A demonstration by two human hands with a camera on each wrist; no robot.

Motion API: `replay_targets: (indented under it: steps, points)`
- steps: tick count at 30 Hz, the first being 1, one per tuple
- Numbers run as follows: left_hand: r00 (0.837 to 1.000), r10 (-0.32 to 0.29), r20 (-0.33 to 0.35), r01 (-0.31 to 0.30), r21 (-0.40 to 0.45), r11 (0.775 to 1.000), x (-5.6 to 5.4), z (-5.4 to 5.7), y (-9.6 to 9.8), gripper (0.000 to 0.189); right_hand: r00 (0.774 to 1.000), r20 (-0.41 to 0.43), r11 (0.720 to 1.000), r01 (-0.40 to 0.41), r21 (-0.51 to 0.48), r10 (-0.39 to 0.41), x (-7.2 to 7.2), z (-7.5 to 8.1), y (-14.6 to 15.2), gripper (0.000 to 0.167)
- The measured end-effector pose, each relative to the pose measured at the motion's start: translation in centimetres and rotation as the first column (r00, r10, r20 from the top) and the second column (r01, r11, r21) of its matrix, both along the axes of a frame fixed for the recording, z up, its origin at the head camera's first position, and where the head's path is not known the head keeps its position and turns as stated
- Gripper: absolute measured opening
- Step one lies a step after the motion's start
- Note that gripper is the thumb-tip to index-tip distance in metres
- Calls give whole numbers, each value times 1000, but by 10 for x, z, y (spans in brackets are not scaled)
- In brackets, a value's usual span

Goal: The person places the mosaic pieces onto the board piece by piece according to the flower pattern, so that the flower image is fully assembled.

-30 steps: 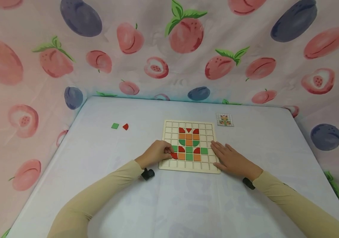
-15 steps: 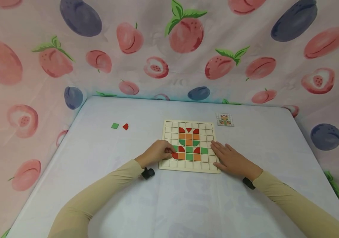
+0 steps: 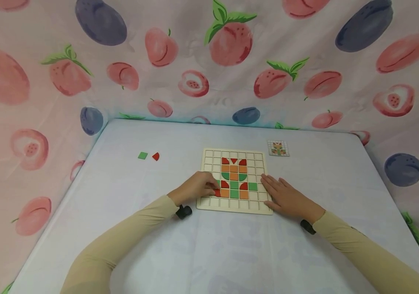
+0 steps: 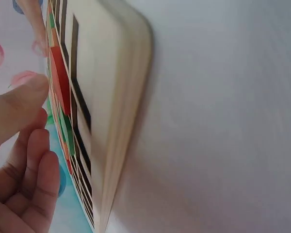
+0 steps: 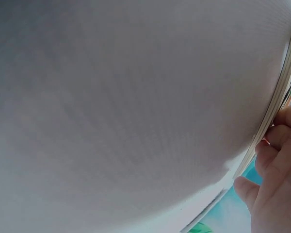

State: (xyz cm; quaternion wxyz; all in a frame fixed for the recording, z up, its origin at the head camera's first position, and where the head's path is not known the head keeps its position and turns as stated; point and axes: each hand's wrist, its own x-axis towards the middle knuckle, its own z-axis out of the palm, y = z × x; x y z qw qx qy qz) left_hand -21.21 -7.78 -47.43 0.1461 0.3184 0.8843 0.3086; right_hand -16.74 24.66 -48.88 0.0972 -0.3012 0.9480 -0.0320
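A square wooden grid board [image 3: 214,203] holds red, orange and green tiles arranged like a flower. My left hand [image 3: 198,185] reaches over its lower left part. The thumb and index fingertip close around a red quarter-circle tile [image 3: 217,193], which lies in a cell beside an orange square. In the left wrist view the red tile [image 4: 60,80] shows just beyond the thumb, slightly proud of the grid; the fingers are bent. My right hand [image 3: 288,198] lies flat with straight fingers on the board's right edge. The left hand partly hides a green square tile.
On the table, a green square tile [image 3: 142,155] and a red quarter-circle tile [image 3: 155,156] lie apart at the left. A small pattern card [image 3: 278,148] with a flower design lies behind the board's right corner. A fruit-print cloth [image 3: 194,57] rises behind the table.
My left hand has shifted slightly to the right over the red tile and covers more of it. The tile sits flatter in its cell than before. My right hand has stayed still.
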Motion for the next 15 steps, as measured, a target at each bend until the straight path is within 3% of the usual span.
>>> replay_targets:
  steps: [10, 15]
  points:
    - [998, -54, -9, 54, -28, 998, -3, -1, -2, 10, 1000, -18, 1000, -11, -12, 11, 1, 3, -2, 72]
    - [996, -86, -2, 86, -23, 996, -6, -2, -2, 21, 1000, 3, 1000, 2, 1, -2, 0, 2, -2, 73]
